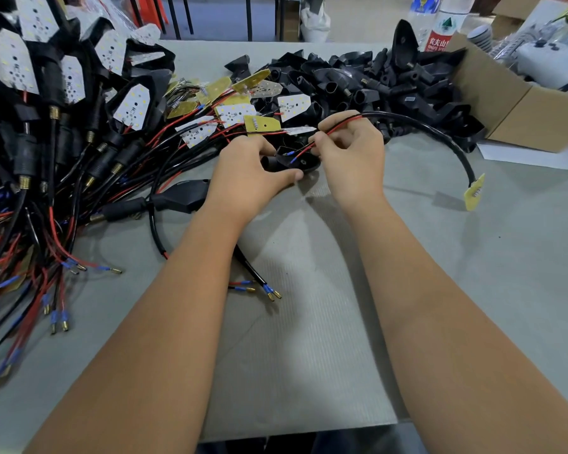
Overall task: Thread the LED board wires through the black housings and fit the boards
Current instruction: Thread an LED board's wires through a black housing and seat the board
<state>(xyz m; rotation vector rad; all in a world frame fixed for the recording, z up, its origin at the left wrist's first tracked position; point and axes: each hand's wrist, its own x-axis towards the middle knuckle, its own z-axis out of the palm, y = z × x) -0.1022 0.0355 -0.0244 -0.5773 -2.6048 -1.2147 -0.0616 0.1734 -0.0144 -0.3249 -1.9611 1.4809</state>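
Note:
My left hand (pixel 247 173) grips a black housing (pixel 300 161) just above the table's middle. My right hand (pixel 350 155) pinches the red and black wires (pixel 304 152) of an LED board, their blue-sleeved tips lying at the housing's open face. From that hand a black sheathed cable (pixel 440 134) arcs right and down to the yellow-backed LED board (pixel 473 192), which hangs near the table. Whether the wire tips are inside the housing's hole I cannot tell.
Finished assemblies with white LED boards (pixel 46 103) are heaped at the left. Loose boards (pixel 233 114) lie behind my hands, empty black housings (pixel 374 86) behind them. A cardboard box (pixel 522 109) stands at the right. One wired housing (pixel 181 196) lies by my left wrist.

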